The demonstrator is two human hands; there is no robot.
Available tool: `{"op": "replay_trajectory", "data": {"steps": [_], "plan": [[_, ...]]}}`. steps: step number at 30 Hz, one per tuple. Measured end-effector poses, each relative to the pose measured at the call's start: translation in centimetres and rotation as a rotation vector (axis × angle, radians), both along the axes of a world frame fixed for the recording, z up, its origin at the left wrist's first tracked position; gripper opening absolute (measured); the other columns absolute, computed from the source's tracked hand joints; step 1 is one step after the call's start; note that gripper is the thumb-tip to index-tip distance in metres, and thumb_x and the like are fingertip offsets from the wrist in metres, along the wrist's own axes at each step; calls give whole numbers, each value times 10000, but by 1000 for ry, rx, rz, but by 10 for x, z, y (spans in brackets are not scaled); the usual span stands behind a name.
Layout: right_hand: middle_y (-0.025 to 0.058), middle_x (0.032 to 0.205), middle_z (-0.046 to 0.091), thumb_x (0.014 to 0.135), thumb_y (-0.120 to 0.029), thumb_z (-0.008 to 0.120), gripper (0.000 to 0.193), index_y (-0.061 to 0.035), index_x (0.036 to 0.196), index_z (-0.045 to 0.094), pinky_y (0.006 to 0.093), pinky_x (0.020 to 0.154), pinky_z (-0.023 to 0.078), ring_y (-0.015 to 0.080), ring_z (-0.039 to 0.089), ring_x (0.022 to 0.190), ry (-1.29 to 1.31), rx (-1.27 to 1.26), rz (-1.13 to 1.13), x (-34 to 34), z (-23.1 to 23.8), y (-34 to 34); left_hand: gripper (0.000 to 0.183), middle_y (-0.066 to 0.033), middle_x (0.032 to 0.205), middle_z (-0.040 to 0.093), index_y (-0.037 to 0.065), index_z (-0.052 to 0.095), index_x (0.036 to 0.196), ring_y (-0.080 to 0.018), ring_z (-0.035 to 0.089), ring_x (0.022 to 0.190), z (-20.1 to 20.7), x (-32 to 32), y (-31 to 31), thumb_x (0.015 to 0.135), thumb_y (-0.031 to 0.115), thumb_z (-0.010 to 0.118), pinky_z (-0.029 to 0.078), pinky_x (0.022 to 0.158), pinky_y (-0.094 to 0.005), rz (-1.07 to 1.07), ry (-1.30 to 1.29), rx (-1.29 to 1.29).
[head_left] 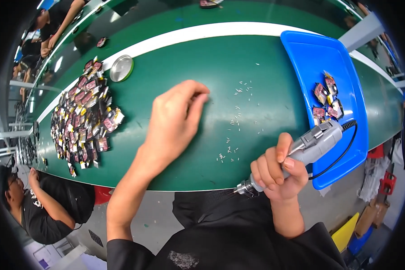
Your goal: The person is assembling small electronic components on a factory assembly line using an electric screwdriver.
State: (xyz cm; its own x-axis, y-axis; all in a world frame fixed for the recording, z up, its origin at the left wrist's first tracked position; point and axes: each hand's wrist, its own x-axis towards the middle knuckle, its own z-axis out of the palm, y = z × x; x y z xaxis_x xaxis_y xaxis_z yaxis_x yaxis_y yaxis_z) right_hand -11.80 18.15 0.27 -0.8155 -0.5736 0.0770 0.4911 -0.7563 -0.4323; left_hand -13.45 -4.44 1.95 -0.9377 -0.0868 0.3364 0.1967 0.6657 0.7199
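Note:
My right hand (281, 173) is wrapped round a grey electric screwdriver (317, 141), its bit end pointing down and left past the table's near edge. A dark cable runs from its back end over the blue tray (308, 51). Over the green table (189, 58), my left hand (175, 119) has its thumb and fingertips brought together; anything between them is hidden or too small to make out. To the right of that hand, many tiny pale screw-like bits (237, 120) lie scattered.
A heap of small black units with pinkish faces (83, 108) covers the table's left part. Beside it stands a shallow round tin (122, 68). Several similar units (320, 93) lie in the blue tray. A person in black (45, 211) sits at the left; others work beyond.

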Motion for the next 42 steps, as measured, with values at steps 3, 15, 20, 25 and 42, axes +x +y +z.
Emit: {"op": "replay_trajectory", "data": {"steps": [3, 15, 20, 25, 42], "plan": [[1, 524, 402, 891, -139, 485, 81, -66, 913, 457, 293, 479, 373, 116, 389, 425, 29, 13, 3, -1, -2, 0, 171, -126, 824, 614, -29, 624, 939, -297, 618, 732, 1, -7, 6, 776, -69, 657, 511, 665, -337, -115, 60, -178], [-14, 515, 389, 892, -149, 473, 77, -79, 906, 444, 284, 493, 388, 103, 394, 426, 55, 39, 2, 1, -3, 3, 111, -116, 830, 522, -30, 575, 822, -265, 571, 792, -4, -32, 26, 721, -5, 617, 513, 674, -346, -244, 186, -749], [-15, 517, 386, 893, -146, 470, 75, -76, 911, 448, 285, 503, 392, 102, 395, 433, 53, 50, -16, 3, -1, 2, 87, -120, 793, 591, -17, 615, 884, -281, 594, 686, -1, -17, 1, 798, -24, 625, 496, 626, -348, -122, 200, -367], [-19, 520, 383, 896, -141, 477, 77, -73, 924, 453, 288, 501, 390, 106, 397, 431, 62, 66, -65, 2, -2, 2, 137, -128, 793, 624, -16, 650, 878, -277, 617, 706, 7, 55, 1, 751, -62, 678, 505, 630, -339, -80, 97, -192], [-39, 526, 398, 820, -87, 554, 119, -74, 899, 467, 244, 537, 370, 79, 401, 452, 121, -119, -295, 19, 61, -55, 122, -175, 851, 639, -100, 624, 873, -161, 608, 709, -6, 141, 39, 915, 1, 571, 495, 612, -245, -31, -34, 1210]]}}
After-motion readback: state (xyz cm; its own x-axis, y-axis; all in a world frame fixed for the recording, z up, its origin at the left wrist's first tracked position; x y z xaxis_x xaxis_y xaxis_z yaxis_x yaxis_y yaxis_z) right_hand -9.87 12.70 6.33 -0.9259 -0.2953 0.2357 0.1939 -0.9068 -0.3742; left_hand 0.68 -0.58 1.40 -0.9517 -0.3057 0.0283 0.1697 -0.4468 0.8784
